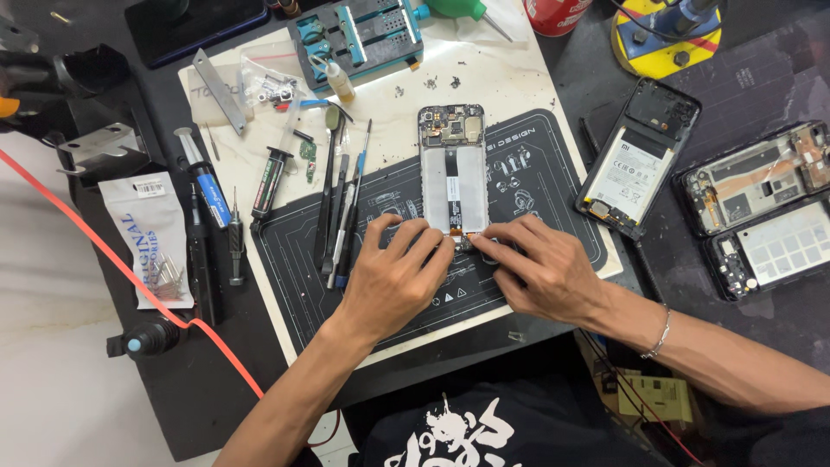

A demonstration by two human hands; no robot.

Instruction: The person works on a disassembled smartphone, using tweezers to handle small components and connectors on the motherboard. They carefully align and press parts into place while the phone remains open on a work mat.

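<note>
On the dark work mat (527,186) lies an opened phone (453,169), back cover off, circuit board at its far end, long axis running away from the person; both hands meet at its near end; left hand (393,272) palm down, fingers curled, tips pressing on the phone's bottom edge; right hand (540,264) palm down, thumb and forefinger pinched at the same edge; what sits between the fingertips is too small to tell; bracelet (659,333) on right wrist.

Left of the phone, on the mat: row of thin hand tools (339,203), lying parallel; further left two syringes (275,169), a blue pen-shaped tool (207,190) and a small screwdriver (234,246); white packet (149,238) on the table's left side, red cable (112,259) crossing beside it.

Far end of the mat: blue clamp holder (359,35), small dropper bottle (339,79).

Right of the mat: second opened phone (638,156) with battery showing, tilted; two more opened phones (761,207) near the right edge, side by side.
</note>
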